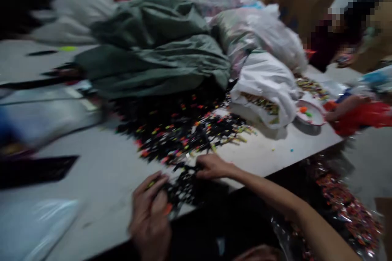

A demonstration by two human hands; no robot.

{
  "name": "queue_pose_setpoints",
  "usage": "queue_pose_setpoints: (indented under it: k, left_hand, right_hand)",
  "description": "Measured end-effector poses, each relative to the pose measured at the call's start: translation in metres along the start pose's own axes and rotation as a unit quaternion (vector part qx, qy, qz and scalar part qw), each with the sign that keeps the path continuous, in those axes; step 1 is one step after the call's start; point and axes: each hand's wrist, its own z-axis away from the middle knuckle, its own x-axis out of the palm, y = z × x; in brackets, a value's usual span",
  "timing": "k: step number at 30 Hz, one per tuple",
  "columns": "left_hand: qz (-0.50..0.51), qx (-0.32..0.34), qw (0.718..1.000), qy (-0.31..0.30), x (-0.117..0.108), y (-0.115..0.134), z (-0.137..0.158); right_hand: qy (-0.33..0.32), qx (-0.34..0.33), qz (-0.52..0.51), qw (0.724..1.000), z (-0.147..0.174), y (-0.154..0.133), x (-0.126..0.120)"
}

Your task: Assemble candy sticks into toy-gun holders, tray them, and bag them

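My left hand (151,216) is at the table's front edge with its fingers curled. Bits of yellow and orange show at its fingers, but blur hides what it holds. To its right, my right hand (212,166) is closed, with a thin dark piece at its fingertips. Between the two hands lies a small heap of black pieces (183,185). Just beyond them spreads a larger pile of small black pieces with pink, orange and yellow ends (171,134).
A large dark green sack (159,61) lies behind the pile. White bags (266,77) stand to its right, near a round dish (310,113). Clear plastic bags (33,228) are on the left. Another person (327,40) is at the far right.
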Motion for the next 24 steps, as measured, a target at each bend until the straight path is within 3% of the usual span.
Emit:
queue_pose_setpoints:
  k: [4, 7, 9, 12, 15, 18, 21, 22, 24]
  left_hand:
    - [0.023, -0.015, 1.0, 0.003, -0.011, 0.005, 0.003]
    - [0.034, -0.019, 0.999, -0.002, -0.008, 0.007, 0.0]
    - [0.037, -0.023, 0.999, -0.009, -0.008, 0.008, 0.0]
    - [0.041, -0.025, 0.999, -0.016, -0.01, 0.009, 0.002]
    - [0.025, -0.011, 0.999, -0.026, -0.009, 0.006, 0.004]
    - [-0.013, 0.017, 0.999, -0.032, -0.008, 0.004, 0.004]
    - [-0.037, 0.023, 0.998, -0.039, -0.01, 0.005, 0.002]
    - [-0.044, 0.022, 0.998, -0.042, -0.011, 0.006, 0.002]
    - [-0.065, 0.035, 0.997, -0.038, -0.014, 0.009, 0.001]
  right_hand:
    - [0.011, 0.094, -0.292, 0.952, 0.004, 0.003, 0.022]
    - [0.038, 0.104, -0.374, 0.921, 0.0, -0.007, 0.037]
    - [0.046, 0.096, -0.381, 0.918, -0.004, -0.015, 0.037]
    - [0.016, 0.045, -0.285, 0.957, -0.008, -0.025, 0.028]
    - [-0.031, -0.018, -0.091, 0.995, -0.006, -0.039, 0.023]
    - [-0.048, -0.044, 0.059, 0.996, -0.001, -0.055, 0.027]
    - [-0.084, -0.055, 0.076, 0.992, 0.001, -0.054, 0.02]
    - [-0.086, -0.044, 0.068, 0.993, 0.0, -0.047, 0.012]
    - [-0.05, 0.042, 0.081, 0.995, -0.002, -0.025, -0.01]
